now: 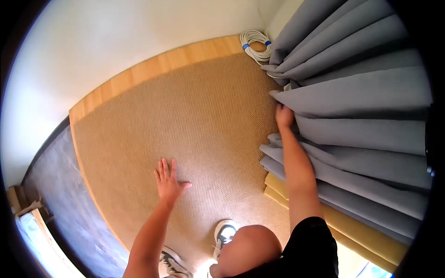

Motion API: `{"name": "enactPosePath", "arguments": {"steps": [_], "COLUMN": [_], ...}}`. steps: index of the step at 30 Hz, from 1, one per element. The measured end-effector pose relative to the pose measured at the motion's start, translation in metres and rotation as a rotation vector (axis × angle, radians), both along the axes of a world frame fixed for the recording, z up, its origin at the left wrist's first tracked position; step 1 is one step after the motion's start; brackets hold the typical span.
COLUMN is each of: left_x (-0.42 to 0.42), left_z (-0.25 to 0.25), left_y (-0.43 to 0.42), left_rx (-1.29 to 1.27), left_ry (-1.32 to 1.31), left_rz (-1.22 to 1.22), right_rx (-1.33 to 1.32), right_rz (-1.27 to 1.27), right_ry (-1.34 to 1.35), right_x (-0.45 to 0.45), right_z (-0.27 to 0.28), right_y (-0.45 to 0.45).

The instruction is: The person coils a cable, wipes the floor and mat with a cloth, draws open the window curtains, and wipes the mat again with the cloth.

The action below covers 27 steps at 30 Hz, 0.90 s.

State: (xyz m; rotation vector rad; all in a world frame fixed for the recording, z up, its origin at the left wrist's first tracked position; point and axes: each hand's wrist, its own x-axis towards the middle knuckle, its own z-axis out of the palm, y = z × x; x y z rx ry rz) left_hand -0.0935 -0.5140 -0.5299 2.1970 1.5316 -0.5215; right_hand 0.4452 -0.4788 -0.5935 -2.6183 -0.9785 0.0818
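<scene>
My left hand (170,183), fingers spread, is over the brown woven carpet (185,111) and holds nothing. I cannot tell whether it touches the carpet. My right arm stretches forward along the grey curtain (352,97), which hangs in deep folds on the right. At the curtain's lower edge is my right hand (284,116), partly covered by a fold. Its fingers are mostly hidden, so I cannot see whether they grip the cloth. A small whitish piece (288,87) shows between folds just beyond that hand.
A coiled white cable (256,46) with blue ties lies in the far corner. Yellow fabric (361,227) hangs beneath the grey curtain. Wooden edging (153,65) borders the carpet along the white wall (130,32). Left of the carpet lies a dark grey floor (69,171). My shoe (225,231) rests on the carpet.
</scene>
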Motion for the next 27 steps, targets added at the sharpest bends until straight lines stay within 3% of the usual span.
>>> {"name": "enactPosePath", "arguments": {"steps": [1,3,5,9,14,16,18,21,23,27], "left_x": [0.0,-0.005,-0.007,-0.018,-0.007,-0.011,-0.009,-0.006,-0.004,-0.002], "left_z": [0.0,-0.001,-0.01,-0.014,-0.01,-0.009,-0.009,-0.008,-0.006,-0.005], "left_y": [0.005,0.004,0.006,-0.004,0.004,0.002,0.003,0.001,0.007,0.005], "left_rx": [0.013,0.009,0.001,0.038,0.013,0.004,0.016,-0.002,-0.022,-0.034], "left_ry": [-0.007,-0.031,-0.066,-0.107,-0.1,-0.1,-0.1,-0.054,-0.019,-0.024], "left_rz": [-0.006,-0.004,0.011,0.008,0.015,0.013,0.007,0.002,0.005,0.003], "right_rx": [0.082,0.149,0.165,0.039,0.042,0.054,0.117,0.121,-0.019,0.08], "right_rz": [-0.074,0.102,0.113,0.121,0.148,0.155,0.058,0.143,0.172,0.204], "right_ry": [-0.007,-0.146,-0.13,-0.005,-0.208,-0.2,0.008,-0.092,-0.083,-0.06], "right_x": [0.019,0.038,0.038,0.019,0.014,0.026,0.073,0.064,0.011,-0.042], "right_z": [-0.005,-0.007,-0.022,-0.018,-0.041,-0.045,-0.062,-0.049,-0.021,-0.02], "right_y": [-0.004,-0.007,-0.002,-0.002,-0.001,0.0,0.019,0.038,0.032,0.021]}}
